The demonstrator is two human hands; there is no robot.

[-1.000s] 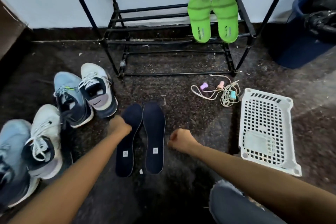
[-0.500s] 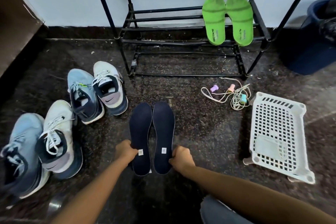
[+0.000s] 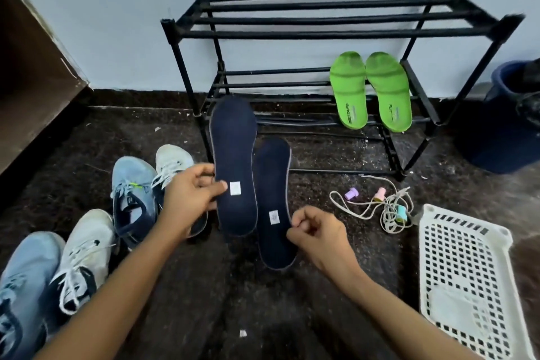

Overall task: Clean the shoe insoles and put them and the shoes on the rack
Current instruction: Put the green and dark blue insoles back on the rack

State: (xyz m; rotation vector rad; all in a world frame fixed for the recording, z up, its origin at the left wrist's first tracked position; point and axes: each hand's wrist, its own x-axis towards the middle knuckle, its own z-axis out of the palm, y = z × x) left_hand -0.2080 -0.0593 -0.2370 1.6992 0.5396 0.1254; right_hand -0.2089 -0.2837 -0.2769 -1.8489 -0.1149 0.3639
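Note:
My left hand (image 3: 190,202) pinches a dark blue insole (image 3: 233,155) near its heel and holds it raised, toe pointing at the black shoe rack (image 3: 321,20). My right hand (image 3: 318,234) pinches the edge of a second dark blue insole (image 3: 273,184), lower and to the right. Two green insoles (image 3: 369,90) lean on the rack's middle shelf at the right. On the floor to the left are two pairs of sneakers, one pair (image 3: 137,193) near my left hand, another pair (image 3: 55,269) at the bottom left.
An upturned white plastic basket (image 3: 467,280) lies on the dark floor at the right. A tangle of cord with coloured clips (image 3: 388,207) sits before the rack. A dark blue bucket (image 3: 508,114) stands at far right, a brown cabinet (image 3: 32,88) at left.
Both insoles lay flat on the floor; my hands gripped their heels and lifted them, the left one higher. My view has tilted up toward the rack.

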